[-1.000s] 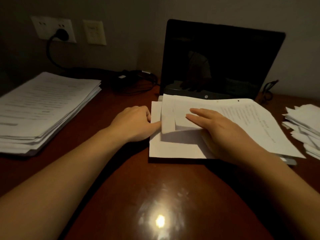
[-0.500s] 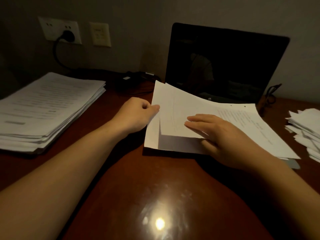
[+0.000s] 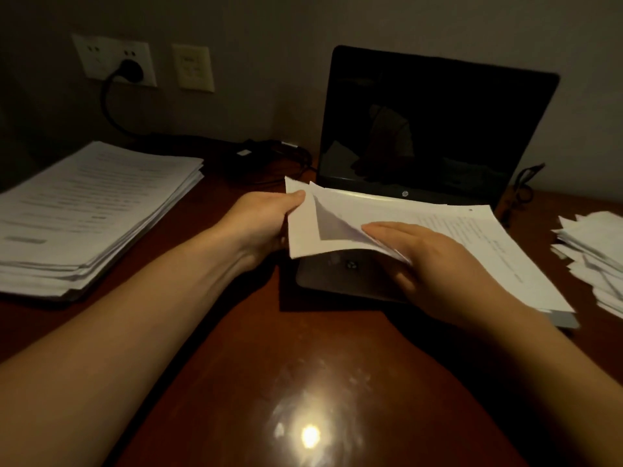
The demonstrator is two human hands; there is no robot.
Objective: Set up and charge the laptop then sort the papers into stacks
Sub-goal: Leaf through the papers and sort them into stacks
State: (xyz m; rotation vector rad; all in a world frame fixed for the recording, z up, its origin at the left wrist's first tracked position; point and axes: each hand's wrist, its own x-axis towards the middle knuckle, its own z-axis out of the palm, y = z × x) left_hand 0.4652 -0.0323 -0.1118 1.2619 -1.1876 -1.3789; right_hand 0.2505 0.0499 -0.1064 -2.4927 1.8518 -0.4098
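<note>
An open laptop [image 3: 435,129] with a dark screen stands at the back of the wooden desk [image 3: 256,382]. A batch of white papers [image 3: 465,237] lies over its keyboard. My left hand [image 3: 259,220] pinches the left edge of the top sheets [image 3: 300,227] and holds them lifted off the laptop's base. My right hand [image 3: 424,264] has its fingers flat on top of the batch and its thumb under the raised sheets. A black charger cable [image 3: 111,106] runs from the wall socket [image 3: 131,67] to the adapter [image 3: 256,156] behind the laptop.
A tall stack of printed pages [image 3: 84,214] sits on the left of the desk. A loose pile of smaller papers [image 3: 596,261] lies at the right edge. A light switch [image 3: 192,67] is on the wall. A lamp glare [image 3: 310,433] shines on the front desk surface.
My left hand has lifted the left edge of the top sheets up and away, exposing the laptop's front corner. My right hand stayed on the batch, thumb now beneath the raised sheets.
</note>
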